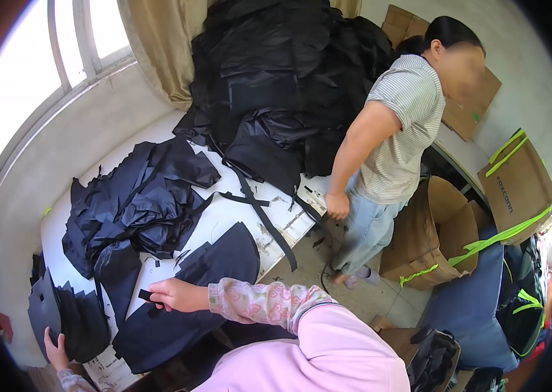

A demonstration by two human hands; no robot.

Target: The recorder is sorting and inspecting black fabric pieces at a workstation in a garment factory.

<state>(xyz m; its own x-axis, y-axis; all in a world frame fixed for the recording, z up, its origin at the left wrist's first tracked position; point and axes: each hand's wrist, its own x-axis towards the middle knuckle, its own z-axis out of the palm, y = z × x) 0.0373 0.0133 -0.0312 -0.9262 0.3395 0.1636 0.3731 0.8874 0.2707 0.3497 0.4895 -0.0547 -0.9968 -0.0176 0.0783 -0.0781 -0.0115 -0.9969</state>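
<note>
Head camera looked down on a long white work table [158, 140] by a window. At its far end sat a huge heap of black cloth [289, 78]. Nearer lay a smaller pile of loose dark fabric pieces [135, 202]. Another person in a striped shirt [396, 137] stood at the table's side, next to brown cardboard boxes [439, 228].

Right in front of the wearer lay a big flat dark blue cloth panel with a rounded top [184, 307]. It sat on the table's near edge. At the near left corner stood a stack of cut black pieces [70, 313], leaning a bit.

The right hand [174, 295] reached across onto the flat panel. Its fingers were pinched close together on a small black strip [147, 296] at the panel's left edge. I think a good way to do this bit was to keep the panel flat and smooth, and to hold the little strip straight along the edge so it did not twist.

The left hand [56, 349] rested low against the stack. Its fingers were spread a little and touched the stack's side, pressing more than gripping.
</note>
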